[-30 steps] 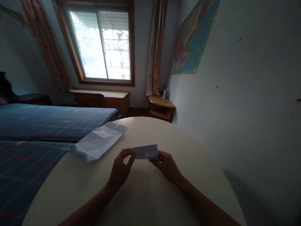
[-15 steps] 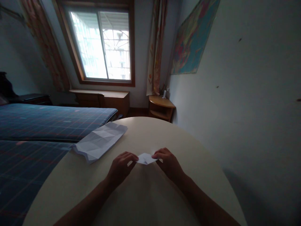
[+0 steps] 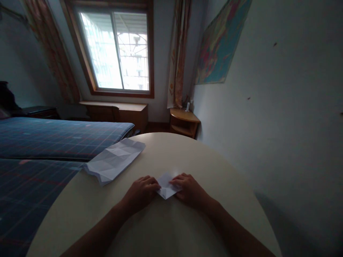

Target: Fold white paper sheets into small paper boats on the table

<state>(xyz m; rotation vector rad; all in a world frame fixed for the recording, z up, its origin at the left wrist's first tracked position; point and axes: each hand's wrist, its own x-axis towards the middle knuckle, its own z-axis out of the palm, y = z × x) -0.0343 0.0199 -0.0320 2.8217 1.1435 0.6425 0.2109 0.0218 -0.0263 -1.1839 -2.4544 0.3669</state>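
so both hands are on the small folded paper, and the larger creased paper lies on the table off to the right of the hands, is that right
Not quite: the larger creased paper lies on the table to the left of the hands, as the head view shows. The left hand and right hand are both on the small folded paper.

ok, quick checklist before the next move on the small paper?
1. Left hand on the folded paper: ok, fingers at its left edge.
2. Right hand on it: ok, fingers over its right side.
3. Fold lined up exactly: cannot tell, too small and partly covered.
4. Larger creased sheet clear of both hands: ok, lies apart.
5. That sheet wholly on the table: cannot tell, corner at the edge.
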